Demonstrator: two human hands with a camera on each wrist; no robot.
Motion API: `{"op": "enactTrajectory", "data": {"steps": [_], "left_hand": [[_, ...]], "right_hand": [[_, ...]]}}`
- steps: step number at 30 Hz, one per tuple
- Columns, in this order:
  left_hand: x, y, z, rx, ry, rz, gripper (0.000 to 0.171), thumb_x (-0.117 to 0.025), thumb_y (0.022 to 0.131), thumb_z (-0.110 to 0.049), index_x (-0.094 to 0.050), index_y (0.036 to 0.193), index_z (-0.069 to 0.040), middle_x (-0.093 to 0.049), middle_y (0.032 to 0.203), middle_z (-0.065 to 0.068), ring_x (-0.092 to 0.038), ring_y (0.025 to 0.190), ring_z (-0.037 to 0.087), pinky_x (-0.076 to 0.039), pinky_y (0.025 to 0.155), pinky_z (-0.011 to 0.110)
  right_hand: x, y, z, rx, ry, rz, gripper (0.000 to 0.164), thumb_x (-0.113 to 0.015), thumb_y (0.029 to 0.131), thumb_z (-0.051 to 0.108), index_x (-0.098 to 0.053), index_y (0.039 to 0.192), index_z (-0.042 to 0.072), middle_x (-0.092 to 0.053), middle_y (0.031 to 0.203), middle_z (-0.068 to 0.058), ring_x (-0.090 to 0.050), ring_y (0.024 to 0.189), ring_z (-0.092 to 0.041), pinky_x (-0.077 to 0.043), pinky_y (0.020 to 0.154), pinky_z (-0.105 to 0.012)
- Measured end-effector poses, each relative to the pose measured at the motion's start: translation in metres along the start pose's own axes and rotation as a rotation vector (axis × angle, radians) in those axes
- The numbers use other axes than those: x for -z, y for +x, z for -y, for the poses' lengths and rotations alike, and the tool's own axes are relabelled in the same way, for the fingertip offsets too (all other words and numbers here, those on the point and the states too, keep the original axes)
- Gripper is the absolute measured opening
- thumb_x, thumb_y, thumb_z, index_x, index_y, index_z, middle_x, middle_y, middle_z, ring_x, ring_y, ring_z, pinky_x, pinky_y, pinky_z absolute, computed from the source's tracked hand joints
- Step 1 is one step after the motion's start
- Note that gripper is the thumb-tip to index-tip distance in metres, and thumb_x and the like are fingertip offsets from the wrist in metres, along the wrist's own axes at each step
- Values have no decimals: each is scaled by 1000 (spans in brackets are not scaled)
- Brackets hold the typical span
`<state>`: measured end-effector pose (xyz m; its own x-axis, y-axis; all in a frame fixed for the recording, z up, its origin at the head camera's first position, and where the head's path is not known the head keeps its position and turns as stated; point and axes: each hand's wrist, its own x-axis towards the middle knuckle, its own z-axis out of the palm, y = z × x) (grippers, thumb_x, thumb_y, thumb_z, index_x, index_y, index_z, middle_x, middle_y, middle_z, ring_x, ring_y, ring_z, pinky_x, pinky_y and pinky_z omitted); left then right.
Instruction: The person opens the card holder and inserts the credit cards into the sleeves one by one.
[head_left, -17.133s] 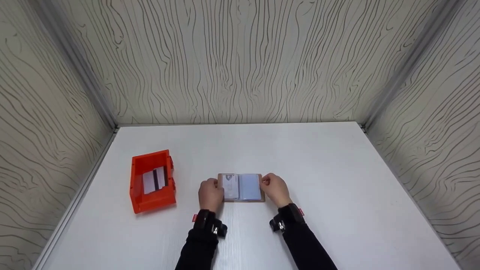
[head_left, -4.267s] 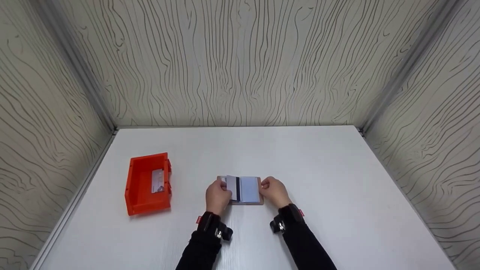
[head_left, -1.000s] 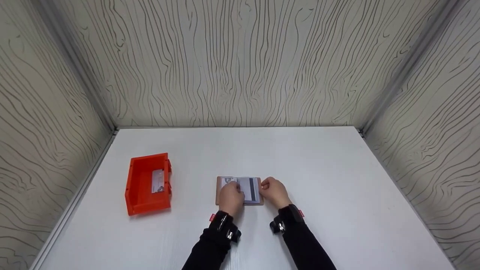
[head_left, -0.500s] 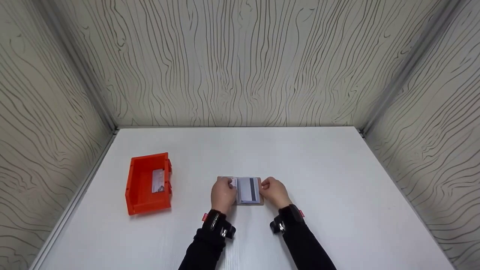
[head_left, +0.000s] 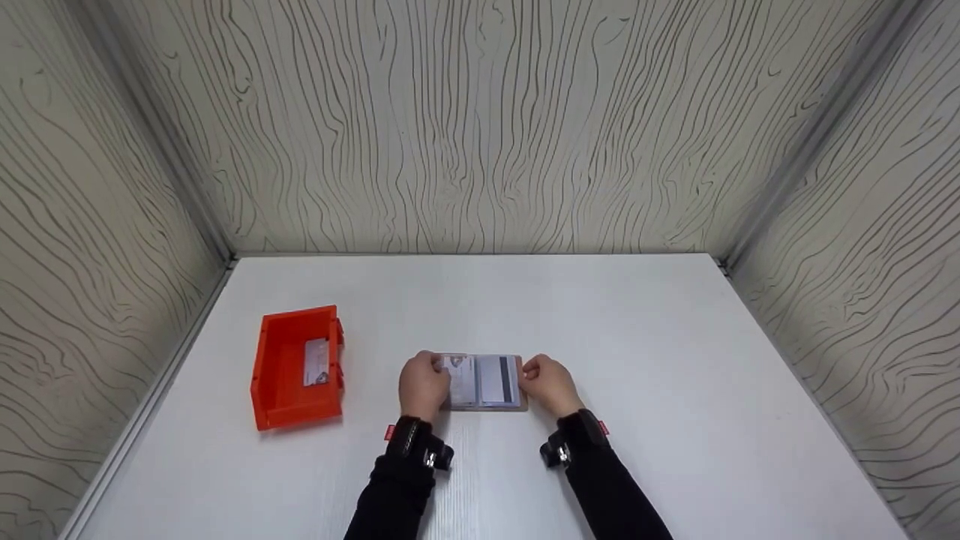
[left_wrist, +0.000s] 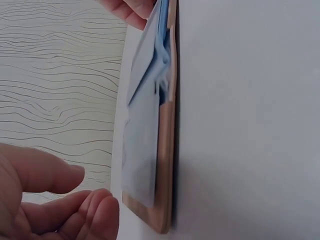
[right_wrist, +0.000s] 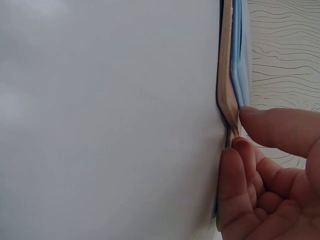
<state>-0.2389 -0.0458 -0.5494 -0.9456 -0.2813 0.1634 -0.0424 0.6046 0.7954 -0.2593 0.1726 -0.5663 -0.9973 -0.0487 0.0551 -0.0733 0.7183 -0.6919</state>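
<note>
We see the left hand point(head_left: 424, 384) at nine o'clock of the card holder point(left_wrist: 166, 145), thumb and fingertips apart, gripping nothing; half a second ago it covered more of the left page, where a printed card point(head_left: 461, 380) now shows. The right hand point(head_left: 551, 386) pinches the three o'clock edge, as before, beside a dark-striped card point(head_left: 494, 380). We cannot read the print. Well off at nine o'clock, an orange bin point(head_left: 300, 417) holds another card point(head_left: 316, 361). White tabletop point(head_left: 615, 322) stretches toward twelve and three o'clock, up to patterned walls point(head_left: 480, 127).
</note>
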Motion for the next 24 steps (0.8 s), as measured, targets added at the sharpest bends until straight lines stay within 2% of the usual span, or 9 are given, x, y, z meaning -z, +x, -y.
{"op": "enactTrajectory", "data": {"steps": [5, 12, 18, 24], "left_hand": [[2, 2, 5, 21, 16, -10, 17, -66, 90, -7, -69, 98, 7, -66, 80, 12, -63, 80, 31, -51, 76, 45], [0, 3, 11, -10, 58, -55, 25, -68, 91, -15, -68, 95, 9, -66, 82, 18, -64, 79, 36, -51, 76, 47], [0, 3, 13, 23, 63, -19, 26, -68, 91, -15, -68, 96, 10, -66, 82, 19, -64, 81, 35, -51, 77, 48], [0, 3, 16, 44, 50, 21, 20, -68, 86, -6, -68, 96, 10, -65, 79, 17, -63, 81, 34, -50, 79, 48]], "right_hand": [[0, -1, 1, -24, 1, 15, 17, -71, 84, 12, -64, 93, 0, -61, 78, -2, -57, 74, -18, -47, 72, -36], [0, 0, 0, -28, -3, 12, 16, -71, 83, 11, -64, 93, 0, -60, 77, -1, -56, 74, -18, -47, 73, -36], [0, 0, 1, -24, -4, 8, 16, -71, 83, 10, -64, 92, 0, -61, 77, -1, -57, 74, -19, -47, 74, -38], [0, 0, 1, -29, -1, 14, 17, -71, 83, 12, -64, 93, 0, -61, 78, -2, -57, 75, -19, -47, 74, -37]]}}
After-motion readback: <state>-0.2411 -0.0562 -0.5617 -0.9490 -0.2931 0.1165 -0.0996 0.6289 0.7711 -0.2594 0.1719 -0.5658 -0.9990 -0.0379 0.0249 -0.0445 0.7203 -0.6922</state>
